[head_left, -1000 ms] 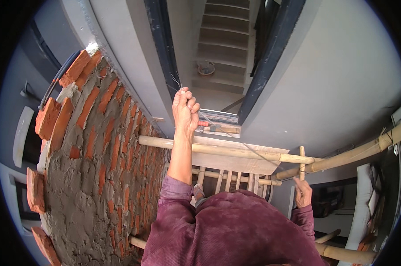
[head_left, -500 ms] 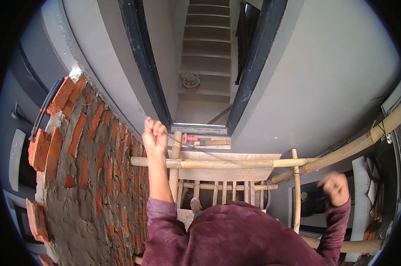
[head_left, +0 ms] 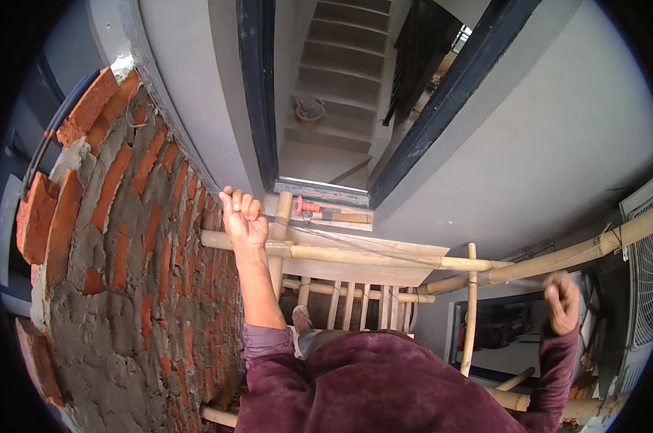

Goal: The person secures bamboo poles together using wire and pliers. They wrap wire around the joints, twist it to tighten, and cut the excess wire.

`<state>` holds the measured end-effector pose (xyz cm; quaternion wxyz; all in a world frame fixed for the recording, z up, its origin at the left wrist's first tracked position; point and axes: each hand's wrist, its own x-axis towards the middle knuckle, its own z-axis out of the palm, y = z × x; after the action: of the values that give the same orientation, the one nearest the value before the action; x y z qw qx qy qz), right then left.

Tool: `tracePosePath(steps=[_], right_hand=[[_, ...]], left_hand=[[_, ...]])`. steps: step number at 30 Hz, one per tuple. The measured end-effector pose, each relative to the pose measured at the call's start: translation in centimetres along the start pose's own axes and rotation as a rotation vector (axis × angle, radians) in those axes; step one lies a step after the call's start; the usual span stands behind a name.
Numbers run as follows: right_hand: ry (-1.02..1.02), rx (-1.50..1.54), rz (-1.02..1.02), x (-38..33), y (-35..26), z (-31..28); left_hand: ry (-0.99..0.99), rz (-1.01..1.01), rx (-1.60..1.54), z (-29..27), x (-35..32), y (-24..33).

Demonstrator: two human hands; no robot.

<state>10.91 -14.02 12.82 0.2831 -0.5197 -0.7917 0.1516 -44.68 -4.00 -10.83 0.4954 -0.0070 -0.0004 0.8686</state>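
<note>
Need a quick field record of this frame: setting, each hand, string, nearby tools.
setting: person on a bamboo scaffold beside a curved brick wall, stairwell below
left hand: left hand closed in a fist, pinching a thin string near the wall
right hand: right hand closed, blurred, at the string's far end
string: runs taut between both hands, across the bamboo pole
tools: hammer with red grip lying on the plank by the doorway

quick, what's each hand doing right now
Left hand: closed in a fist around a thin string.
Right hand: closed and blurred; the same string runs toward it, but contact cannot be told.
</note>
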Motion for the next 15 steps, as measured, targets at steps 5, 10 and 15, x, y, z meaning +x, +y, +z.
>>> tracePosePath(steps=[5, 10, 15], right_hand=[[0.292, -0.842, -0.083, 0.3, 3.4, 0.6], [-1.556, 0.459, 0.329, -2.7, 2.7, 1.6], [-0.467, 0.197, 0.361, -2.9, -0.2, -0.2]], left_hand=[[-0.062, -0.035, -0.104, 3.2, -2.0, -0.4], [-0.274, 0.039, -0.108, 3.9, 2.8, 5.9], [0.178, 0.005, -0.059, -2.5, 4.8, 1.5]])
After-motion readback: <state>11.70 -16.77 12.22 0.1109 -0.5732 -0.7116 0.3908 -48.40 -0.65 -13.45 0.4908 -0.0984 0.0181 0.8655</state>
